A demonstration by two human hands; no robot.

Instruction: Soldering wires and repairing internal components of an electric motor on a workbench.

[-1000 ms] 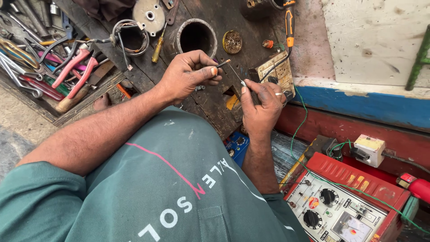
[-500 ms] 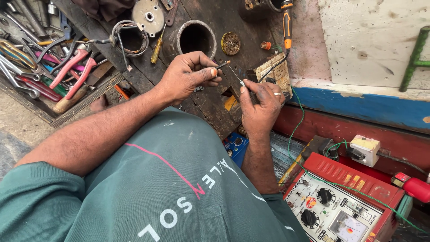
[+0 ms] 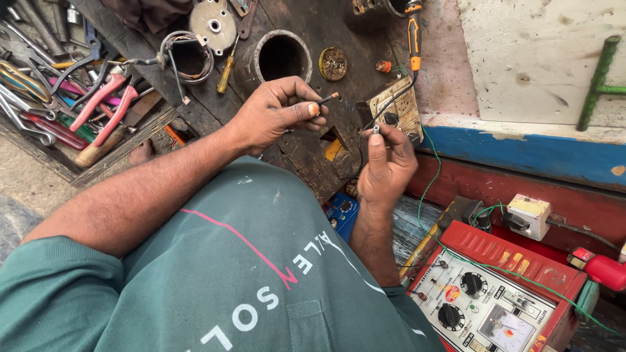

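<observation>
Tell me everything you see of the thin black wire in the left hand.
The thin black wire is short and dark-sheathed, with a small orange-tinted bare tip pointing right and slightly up. The left hand pinches it between thumb and fingers, above the dark worn wooden workbench. Its other end is hidden in the grip. It stays apart from the right hand.

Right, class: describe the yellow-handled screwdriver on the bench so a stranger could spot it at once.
Start at the dark wooden workbench, then find the open metal cylinder near its top. The screwdriver lies just left of it, beside a coil of wire. Its clear yellow handle sets it apart from the orange-handled tool farther right.
</observation>
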